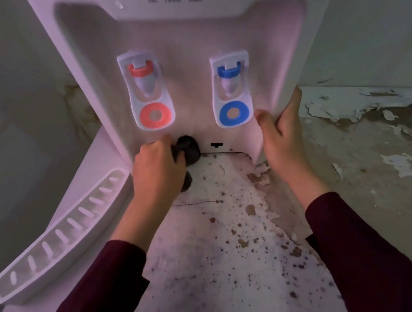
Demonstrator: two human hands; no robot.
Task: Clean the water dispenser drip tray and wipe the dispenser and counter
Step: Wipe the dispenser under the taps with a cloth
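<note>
- the water dispenser stands white on the desk, its front recess facing the camera, with the words hot, power and warm under three small lamps at the top.
- a red tap sits left in the recess and a blue tap sits right.
- the drip tray lies off the dispenser on the desk's left edge, its slotted grille facing up, just left of the left forearm.
- the left hand has its fingers closed round a dark cloth, pressed to the foot of the recess below the red tap.
- the right hand grips the dispenser's right front edge, thumb inside the recess, fingers wrapped round the outer side.
- the desk in front is white and speckled with brown spots and flakes.
- the wall at right shows peeling paint.
- both sleeves are dark maroon.
</note>
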